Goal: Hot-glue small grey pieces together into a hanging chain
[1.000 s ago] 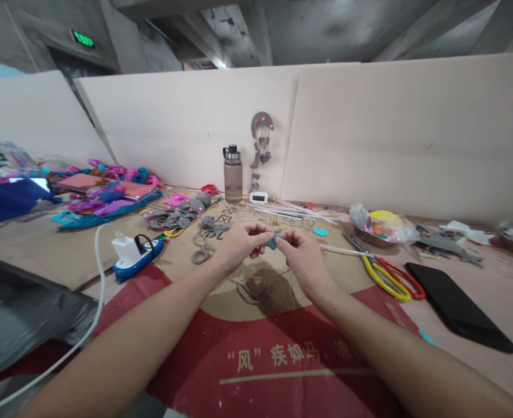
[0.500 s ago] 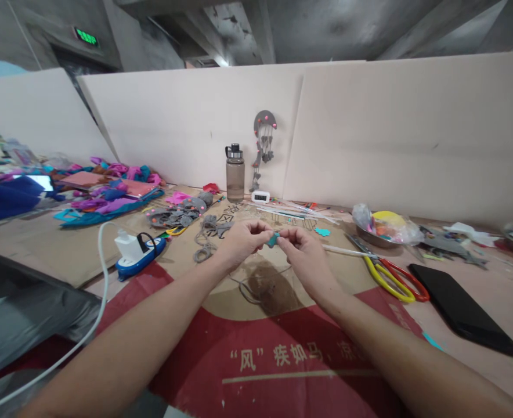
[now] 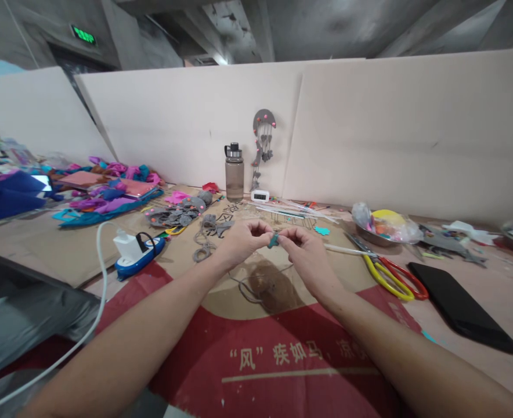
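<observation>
Both hands meet above the cardboard-covered table (image 3: 108, 255): the left hand (image 3: 239, 241) and right hand (image 3: 302, 247) each pinch, fingertips closed, one end of a small teal felt scrap (image 3: 274, 240) held between them. It looks feather-light, soft and floppy, best gripped at its edges. Yellow-handled scissors (image 3: 385, 276) lie near the right hand.

Teal piece (image 3: 274, 240) now tilted edge-on between left hand (image 3: 241, 241) and right hand (image 3: 302, 247) (earlier it showed broader). Both hands shifted slightly up the table.
</observation>
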`<state>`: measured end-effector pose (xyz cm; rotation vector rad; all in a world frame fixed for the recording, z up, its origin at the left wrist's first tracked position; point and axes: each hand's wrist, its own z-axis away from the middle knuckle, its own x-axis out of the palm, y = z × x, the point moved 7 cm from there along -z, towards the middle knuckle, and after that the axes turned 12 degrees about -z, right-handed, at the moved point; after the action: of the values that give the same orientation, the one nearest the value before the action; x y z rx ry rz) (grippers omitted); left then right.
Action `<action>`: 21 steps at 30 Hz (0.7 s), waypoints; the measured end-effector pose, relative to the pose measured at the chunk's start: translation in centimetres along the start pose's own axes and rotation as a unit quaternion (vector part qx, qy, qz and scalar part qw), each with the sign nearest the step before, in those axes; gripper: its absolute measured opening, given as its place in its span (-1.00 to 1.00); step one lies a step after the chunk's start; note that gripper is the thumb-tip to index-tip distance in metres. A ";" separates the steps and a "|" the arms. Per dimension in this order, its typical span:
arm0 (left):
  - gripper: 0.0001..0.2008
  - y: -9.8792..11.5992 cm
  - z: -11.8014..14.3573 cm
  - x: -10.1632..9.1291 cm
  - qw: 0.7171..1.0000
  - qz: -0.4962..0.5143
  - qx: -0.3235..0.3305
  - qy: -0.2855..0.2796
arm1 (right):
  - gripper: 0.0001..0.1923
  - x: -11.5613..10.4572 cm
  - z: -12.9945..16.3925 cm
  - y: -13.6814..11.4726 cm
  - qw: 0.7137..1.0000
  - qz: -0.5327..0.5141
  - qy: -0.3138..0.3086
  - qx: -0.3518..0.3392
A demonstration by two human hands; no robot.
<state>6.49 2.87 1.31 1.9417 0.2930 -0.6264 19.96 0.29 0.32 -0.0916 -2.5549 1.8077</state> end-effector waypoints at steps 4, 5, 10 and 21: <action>-0.83 0.2 0.0 -0.1 0.999 -0.028 0.015 0.002 | -0.84 -0.1 -0.1 -0.4 0.999 0.033 -0.006 -0.028; -0.84 0.2 -0.1 -0.1 0.999 -0.033 0.019 0.001 | -0.84 -0.1 -0.1 -0.5 0.998 0.045 -0.008 -0.037; -0.85 0.2 -0.2 -0.1 0.999 -0.038 0.034 -0.005 | -0.84 -0.1 -0.2 -0.8 0.993 0.099 -0.021 -0.065; -0.90 -0.1 -0.3 0.3 0.997 -0.049 0.054 -0.015 | -0.87 0.4 0.0 -1.6 0.958 0.226 -0.070 -0.165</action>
<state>6.76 3.19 1.19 2.0290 0.3435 -0.7494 19.49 -0.20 1.87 -0.6189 -3.1171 1.5098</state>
